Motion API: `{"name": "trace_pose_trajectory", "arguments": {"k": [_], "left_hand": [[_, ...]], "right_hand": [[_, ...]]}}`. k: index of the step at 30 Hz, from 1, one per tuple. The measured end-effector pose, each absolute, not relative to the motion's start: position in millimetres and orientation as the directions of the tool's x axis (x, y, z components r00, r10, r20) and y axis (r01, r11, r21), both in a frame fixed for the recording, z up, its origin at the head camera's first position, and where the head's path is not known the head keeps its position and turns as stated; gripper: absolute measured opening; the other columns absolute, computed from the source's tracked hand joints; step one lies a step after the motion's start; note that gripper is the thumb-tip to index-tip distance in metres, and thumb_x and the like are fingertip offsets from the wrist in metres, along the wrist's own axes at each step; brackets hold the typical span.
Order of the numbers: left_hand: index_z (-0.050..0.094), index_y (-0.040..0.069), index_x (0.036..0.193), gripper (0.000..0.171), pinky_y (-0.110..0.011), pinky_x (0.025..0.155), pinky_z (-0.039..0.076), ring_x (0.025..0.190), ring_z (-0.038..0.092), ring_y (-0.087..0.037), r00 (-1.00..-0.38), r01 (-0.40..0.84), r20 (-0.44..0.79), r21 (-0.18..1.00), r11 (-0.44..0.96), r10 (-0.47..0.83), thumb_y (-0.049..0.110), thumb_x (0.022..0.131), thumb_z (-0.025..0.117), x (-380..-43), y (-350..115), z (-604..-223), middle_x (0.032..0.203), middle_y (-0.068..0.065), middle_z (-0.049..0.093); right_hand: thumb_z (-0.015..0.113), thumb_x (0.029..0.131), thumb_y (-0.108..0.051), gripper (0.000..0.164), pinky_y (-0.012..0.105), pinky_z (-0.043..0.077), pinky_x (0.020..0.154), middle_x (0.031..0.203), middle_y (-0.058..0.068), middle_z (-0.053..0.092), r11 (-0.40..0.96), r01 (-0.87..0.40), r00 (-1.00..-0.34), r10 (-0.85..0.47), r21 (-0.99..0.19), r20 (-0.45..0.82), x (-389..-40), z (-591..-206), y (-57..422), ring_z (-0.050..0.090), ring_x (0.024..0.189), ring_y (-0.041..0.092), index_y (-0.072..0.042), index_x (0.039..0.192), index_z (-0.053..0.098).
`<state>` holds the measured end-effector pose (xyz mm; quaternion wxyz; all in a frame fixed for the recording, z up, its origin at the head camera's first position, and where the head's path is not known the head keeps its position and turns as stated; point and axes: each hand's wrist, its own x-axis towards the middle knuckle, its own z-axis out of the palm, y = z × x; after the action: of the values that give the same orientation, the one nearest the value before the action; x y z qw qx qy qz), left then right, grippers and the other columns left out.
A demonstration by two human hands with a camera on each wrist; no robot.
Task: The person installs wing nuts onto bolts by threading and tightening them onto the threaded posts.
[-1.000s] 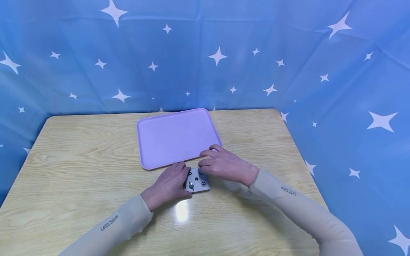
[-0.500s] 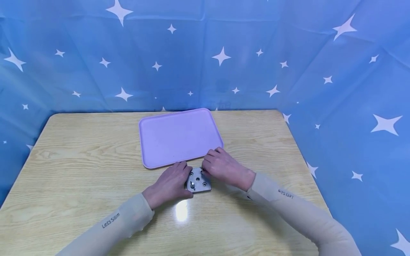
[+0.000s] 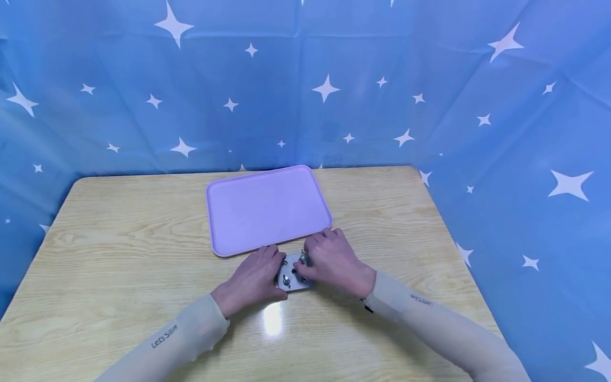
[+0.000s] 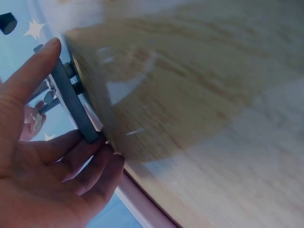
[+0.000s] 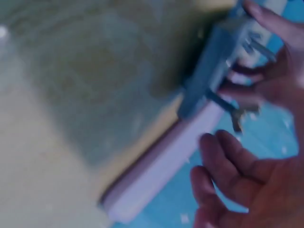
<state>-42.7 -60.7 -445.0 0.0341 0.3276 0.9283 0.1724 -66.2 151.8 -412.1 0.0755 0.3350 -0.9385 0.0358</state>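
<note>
In the head view my left hand (image 3: 255, 278) grips the left side of a small grey metal plate (image 3: 293, 285), thumb at its near edge and fingers at its far edge. The plate has several holes. A wing nut (image 3: 286, 280) stands at its near left corner, and a second wing nut (image 5: 237, 116) sits on a bolt at the far right corner. My right hand (image 3: 334, 264) is over the plate's right side, thumb stretched across it. In the right wrist view its fingers (image 5: 209, 152) are spread and relaxed beside the second wing nut. Screw heads (image 4: 76, 78) show under the plate.
A purple tray (image 3: 224, 246) lies on the wooden table (image 3: 143, 228) just beyond the hands. Behind and to the right hangs a blue cloth (image 3: 267, 69) with white stars.
My right hand has turned at the plate's far right corner; its thumb has swung out over the plate and the wing nut there now shows. My left hand keeps its grip.
</note>
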Motion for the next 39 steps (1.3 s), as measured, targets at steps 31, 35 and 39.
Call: {"name": "trace_pose_trajectory", "arguments": {"k": [31,35,39], "left_hand": [[0.061,0.001,0.112,0.077,-0.033,0.073,0.043,0.084,0.047,-0.019,-0.789,0.586,0.026,0.331,0.74,0.614,0.049,0.057,0.087,-42,-59,-446,0.093,-0.002,0.049],[0.06,0.001,0.112,0.078,-0.034,0.073,0.044,0.083,0.047,-0.019,-0.788,0.593,0.044,0.328,0.736,0.615,0.048,0.056,0.087,-42,-59,-447,0.093,-0.002,0.049],[0.06,0.001,0.113,0.079,-0.034,0.073,0.043,0.083,0.047,-0.018,-0.789,0.591,0.046,0.33,0.736,0.613,0.048,0.056,0.088,-42,-59,-446,0.093,-0.002,0.049]], "right_hand": [[0.071,0.088,-0.023,0.006,0.035,0.038,0.083,0.09,-0.008,0.067,0.475,-0.875,-0.468,-0.88,0.098,0.083,-83,-404,160,0.054,0.091,0.015,-0.02,0.093,0.072],[0.07,0.086,-0.028,0.013,0.034,0.04,0.075,0.079,-0.005,0.064,0.576,-0.816,-0.563,-0.811,0.05,0.161,-77,-411,157,0.055,0.082,0.017,-0.016,0.081,0.068],[0.07,0.081,-0.029,0.018,0.035,0.04,0.07,0.07,-0.004,0.059,0.679,-0.734,-0.661,-0.712,-0.008,0.237,-71,-419,154,0.053,0.073,0.018,-0.016,0.072,0.062]]}}
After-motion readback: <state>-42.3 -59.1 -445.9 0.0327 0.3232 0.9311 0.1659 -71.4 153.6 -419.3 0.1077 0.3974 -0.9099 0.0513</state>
